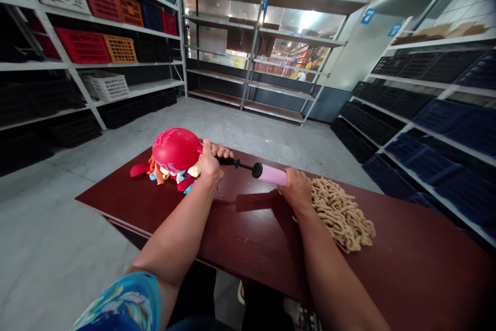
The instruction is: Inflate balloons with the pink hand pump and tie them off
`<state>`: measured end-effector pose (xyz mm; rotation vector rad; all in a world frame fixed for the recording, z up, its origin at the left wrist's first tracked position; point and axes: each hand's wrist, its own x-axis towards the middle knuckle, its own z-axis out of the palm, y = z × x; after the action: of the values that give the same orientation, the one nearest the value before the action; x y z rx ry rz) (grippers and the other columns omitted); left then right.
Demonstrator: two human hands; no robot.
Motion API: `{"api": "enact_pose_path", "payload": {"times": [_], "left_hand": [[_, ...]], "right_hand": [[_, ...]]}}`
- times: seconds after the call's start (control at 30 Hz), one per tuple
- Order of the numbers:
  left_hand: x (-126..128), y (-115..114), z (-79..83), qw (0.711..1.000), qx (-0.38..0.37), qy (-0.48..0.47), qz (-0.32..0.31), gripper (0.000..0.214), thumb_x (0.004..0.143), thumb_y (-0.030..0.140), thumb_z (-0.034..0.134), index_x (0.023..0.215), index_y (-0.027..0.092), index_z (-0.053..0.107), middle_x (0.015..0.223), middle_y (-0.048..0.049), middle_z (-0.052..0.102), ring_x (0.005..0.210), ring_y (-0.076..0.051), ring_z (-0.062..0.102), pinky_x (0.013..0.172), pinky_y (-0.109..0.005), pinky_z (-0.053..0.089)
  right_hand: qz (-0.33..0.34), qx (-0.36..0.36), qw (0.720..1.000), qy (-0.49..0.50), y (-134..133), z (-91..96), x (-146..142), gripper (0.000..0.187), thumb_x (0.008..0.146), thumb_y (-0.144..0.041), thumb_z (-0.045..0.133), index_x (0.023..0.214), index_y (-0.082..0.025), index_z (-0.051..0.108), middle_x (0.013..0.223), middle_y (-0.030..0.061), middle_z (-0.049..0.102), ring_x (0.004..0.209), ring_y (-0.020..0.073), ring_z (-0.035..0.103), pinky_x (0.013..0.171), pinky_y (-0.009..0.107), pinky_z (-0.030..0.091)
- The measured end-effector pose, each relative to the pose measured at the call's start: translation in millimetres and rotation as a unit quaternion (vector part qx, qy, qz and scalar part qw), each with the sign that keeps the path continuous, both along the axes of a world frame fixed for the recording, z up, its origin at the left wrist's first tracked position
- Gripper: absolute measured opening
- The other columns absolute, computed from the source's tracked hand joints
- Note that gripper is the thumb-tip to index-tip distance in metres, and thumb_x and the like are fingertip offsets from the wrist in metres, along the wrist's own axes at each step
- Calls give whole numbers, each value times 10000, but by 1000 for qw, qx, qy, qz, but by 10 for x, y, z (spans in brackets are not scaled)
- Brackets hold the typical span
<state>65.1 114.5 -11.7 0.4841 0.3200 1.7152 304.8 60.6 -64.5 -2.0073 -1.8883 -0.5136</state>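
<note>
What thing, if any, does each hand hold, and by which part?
Both hold the pump: the left hand by its black end, near the neck of the balloon; the right hand by its pink barrel.

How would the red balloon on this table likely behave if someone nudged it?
The red balloon is probably light for its size, since it looks inflated. Its rounded body suggests it would roll or bounce easily if loose. With the left hand at its neck, though, a nudge would more likely make it swing or dent than travel.
</note>
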Motion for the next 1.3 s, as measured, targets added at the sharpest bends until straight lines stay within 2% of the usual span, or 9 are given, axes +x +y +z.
{"api": "enact_pose_path", "payload": {"times": [0.13, 0.23, 0.37, 0.53, 0.73, 0.9, 1.1, 1.3], "left_hand": [[-45, 31, -11, 1000, 4, 5, 9, 492, 848, 499, 450, 527, 201, 226, 470, 42, 275, 422, -96, 373, 492, -281, 397], [3, 5, -18, 1000, 22, 12, 3, 492, 846, 493, 455, 527, 199, 224, 477, 42, 271, 428, -95, 373, 493, -280, 398], [86, -59, -11, 999, 37, 34, -16, 508, 840, 504, 462, 515, 194, 225, 477, 39, 272, 434, -95, 372, 490, -276, 397], [161, -115, -18, 996, 46, 51, -63, 527, 846, 503, 453, 488, 190, 229, 468, 31, 281, 433, -93, 376, 489, -275, 397], [157, -109, -13, 995, 51, 61, -65, 533, 832, 528, 464, 482, 189, 247, 465, 26, 304, 448, -99, 398, 519, -282, 423], [83, -29, 0, 998, 38, 46, -23, 539, 824, 543, 466, 489, 189, 235, 468, 31, 297, 445, -97, 397, 523, -279, 428], [143, 0, -47, 999, 11, 25, -19, 510, 833, 519, 465, 518, 195, 226, 483, 39, 297, 448, -104, 405, 535, -295, 433], [274, -32, -89, 999, 21, 37, -30, 507, 844, 508, 450, 521, 192, 221, 484, 41, 287, 448, -99, 393, 535, -283, 424]], "right_hand": [[-38, 2, 999, 12, -15, -21, 153, 229, 748, -265, 556, 965, -193, 547, 927, 61, 594, 859, 215, 479, 711, 309, 267], [-47, -12, 999, 16, -4, -27, 151, 238, 733, -266, 570, 951, -175, 544, 923, 73, 590, 823, 210, 472, 687, 303, 266], [-21, -32, 999, 4, 12, -27, -30, 220, 711, -245, 575, 915, -169, 543, 903, 76, 590, 808, 211, 471, 687, 307, 266], [36, -4, 999, -9, -19, -71, -272, 197, 727, -250, 546, 902, -163, 524, 867, 71, 584, 812, 209, 471, 715, 309, 273], [51, -5, 999, 1, 15, -64, -272, 240, 729, -261, 535, 945, -158, 535, 877, 76, 595, 828, 215, 482, 728, 309, 275], [-3, -19, 1000, 21, 62, -23, -70, 268, 742, -254, 539, 1002, -187, 553, 931, 66, 605, 893, 221, 486, 766, 320, 269], [-97, 31, 993, 57, 31, -53, 195, 252, 788, -302, 530, 1004, -183, 585, 983, 104, 581, 925, 242, 449, 759, 336, 271], [-53, 29, 998, 34, 53, -54, 25, 235, 752, -220, 532, 976, -161, 571, 956, 104, 575, 878, 238, 434, 741, 329, 273]]}}
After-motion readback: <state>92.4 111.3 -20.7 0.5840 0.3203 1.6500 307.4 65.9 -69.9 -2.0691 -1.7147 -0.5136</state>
